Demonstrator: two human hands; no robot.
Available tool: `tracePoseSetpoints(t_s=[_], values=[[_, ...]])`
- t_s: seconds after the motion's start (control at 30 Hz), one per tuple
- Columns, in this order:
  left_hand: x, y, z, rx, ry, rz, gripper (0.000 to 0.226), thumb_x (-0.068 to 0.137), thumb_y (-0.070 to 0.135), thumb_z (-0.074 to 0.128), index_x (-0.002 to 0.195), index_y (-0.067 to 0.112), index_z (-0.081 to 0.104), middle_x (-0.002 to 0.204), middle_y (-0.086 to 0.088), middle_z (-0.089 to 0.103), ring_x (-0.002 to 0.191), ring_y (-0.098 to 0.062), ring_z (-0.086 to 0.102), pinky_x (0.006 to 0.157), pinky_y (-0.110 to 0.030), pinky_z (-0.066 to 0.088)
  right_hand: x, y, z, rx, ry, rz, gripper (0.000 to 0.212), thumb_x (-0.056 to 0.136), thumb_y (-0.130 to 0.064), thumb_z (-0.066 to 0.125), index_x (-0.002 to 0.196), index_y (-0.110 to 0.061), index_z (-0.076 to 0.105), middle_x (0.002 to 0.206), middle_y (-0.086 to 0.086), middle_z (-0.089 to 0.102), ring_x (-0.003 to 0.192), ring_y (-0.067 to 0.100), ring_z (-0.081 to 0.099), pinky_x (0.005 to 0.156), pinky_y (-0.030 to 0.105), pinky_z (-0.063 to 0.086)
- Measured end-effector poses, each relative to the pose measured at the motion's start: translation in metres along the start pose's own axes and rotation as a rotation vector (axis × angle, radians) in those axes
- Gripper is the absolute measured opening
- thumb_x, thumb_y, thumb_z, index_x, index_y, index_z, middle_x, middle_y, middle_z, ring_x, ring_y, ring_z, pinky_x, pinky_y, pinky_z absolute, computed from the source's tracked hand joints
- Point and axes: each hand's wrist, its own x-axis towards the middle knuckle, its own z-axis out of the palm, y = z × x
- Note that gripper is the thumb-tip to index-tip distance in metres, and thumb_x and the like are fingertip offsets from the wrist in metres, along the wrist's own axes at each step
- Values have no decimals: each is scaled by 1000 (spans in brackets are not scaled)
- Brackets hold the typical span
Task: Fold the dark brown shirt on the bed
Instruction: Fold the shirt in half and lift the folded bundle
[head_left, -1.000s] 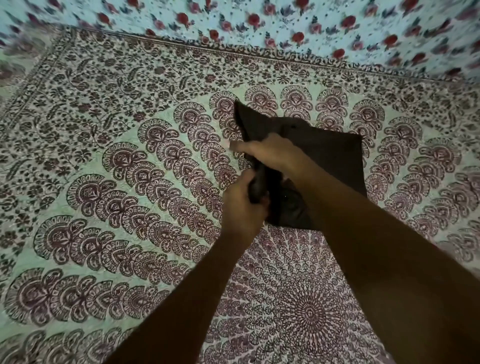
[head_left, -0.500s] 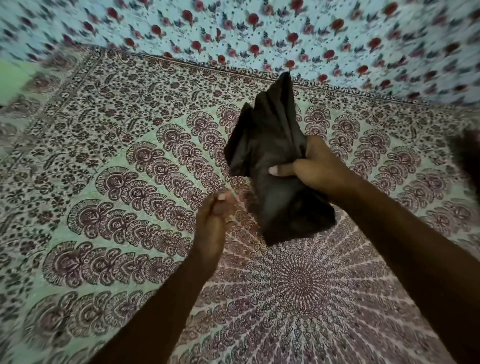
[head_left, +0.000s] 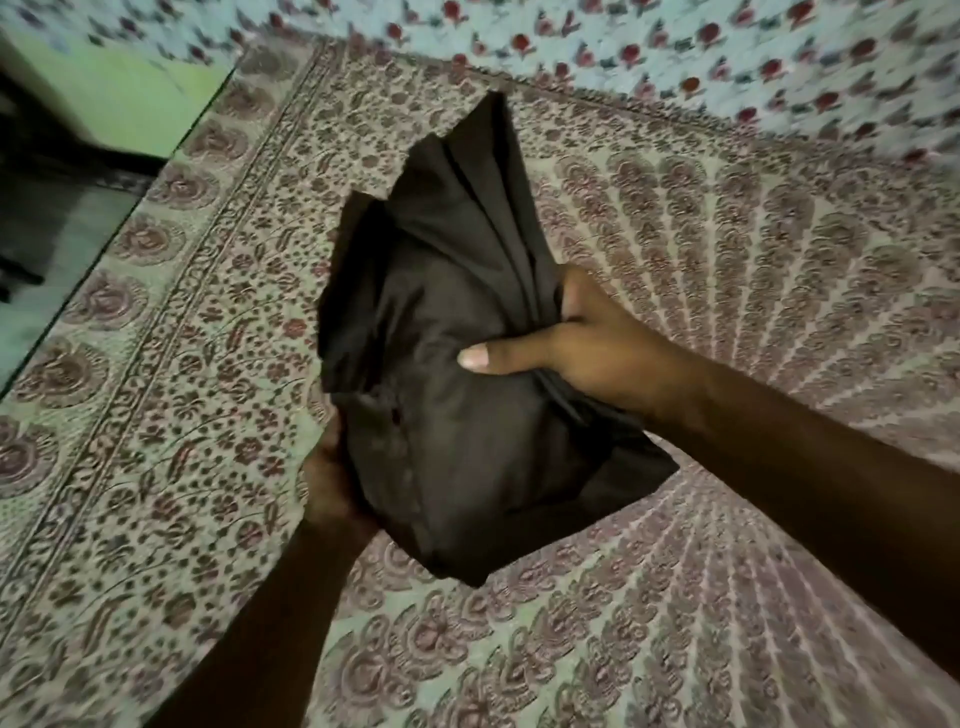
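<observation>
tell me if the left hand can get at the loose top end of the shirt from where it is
Probably not right away. The left hand is under the shirt's lower side, seemingly supporting it, while the loose end fans up past the right hand, which grips the middle. It would have to let go first.

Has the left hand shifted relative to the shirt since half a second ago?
Yes. The left hand, then apart from the dark brown shirt over the bedspread, now cups its lower left side, while the right hand grips it.

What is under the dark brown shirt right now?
The left hand cups the dark brown shirt from below; patterned bedspread lies beneath. The left fingers are covered by cloth.
</observation>
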Motion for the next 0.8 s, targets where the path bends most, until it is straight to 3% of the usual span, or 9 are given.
tracePoseSetpoints(t_s=[0.13, 0.27, 0.37, 0.47, 0.57, 0.67, 0.8], values=[[-30, 84, -81, 219, 44, 60, 36, 105, 25, 46, 111, 17, 81, 122, -10, 75, 107, -29, 75, 88, -43, 63, 6, 14, 75, 74, 104, 45, 38, 80, 16, 75, 110, -7, 74, 109, 7, 80, 102, 22, 77, 82, 30, 62], [-51, 180, -144, 677, 141, 257, 26, 96, 12, 66, 121, 13, 73, 125, -15, 73, 95, -20, 76, 89, -40, 63, 1, 38, 145, 168, 261, 167, 36, 82, 14, 75, 112, -7, 75, 107, 4, 81, 99, 22, 78, 81, 33, 65], [-66, 238, -175, 972, 179, 398, 27, 94, 28, 73, 121, 35, 72, 115, 11, 77, 104, -12, 73, 102, -44, 54, 2, 64, 194, 265, 332, 226, 36, 83, 12, 74, 114, -6, 74, 107, 4, 81, 97, 22, 79, 76, 29, 63], [-71, 274, -201, 1296, 241, 493, 49, 90, 59, 63, 133, 35, 63, 123, 6, 73, 114, -21, 69, 102, -45, 54, 11, 95, 238, 263, 383, 234, 36, 85, 8, 75, 117, -9, 74, 109, 0, 81, 99, 19, 78, 78, 27, 63], [-63, 287, -231, 1537, 263, 480, 58, 98, 55, 56, 147, 25, 52, 125, -9, 68, 112, -30, 66, 94, -46, 53, 26, 139, 279, 202, 476, 240, 34, 86, 9, 76, 108, -18, 75, 100, -10, 81, 95, 11, 77, 79, 25, 61], [-51, 288, -259, 1602, 365, 363, 57, 104, 45, 54, 154, 18, 45, 140, -24, 61, 126, -43, 59, 104, -50, 46, 35, 196, 312, 224, 536, 290, 31, 88, 7, 76, 108, -17, 77, 101, -8, 81, 97, 12, 76, 90, 37, 61], [-65, 280, -287, 1556, 332, 192, 69, 94, 60, 63, 155, 35, 41, 150, -7, 54, 138, -37, 51, 114, -40, 34, 21, 251, 338, 288, 614, 376, 38, 93, 4, 72, 125, -15, 71, 104, -15, 79, 104, 9, 74, 100, 41, 59]])
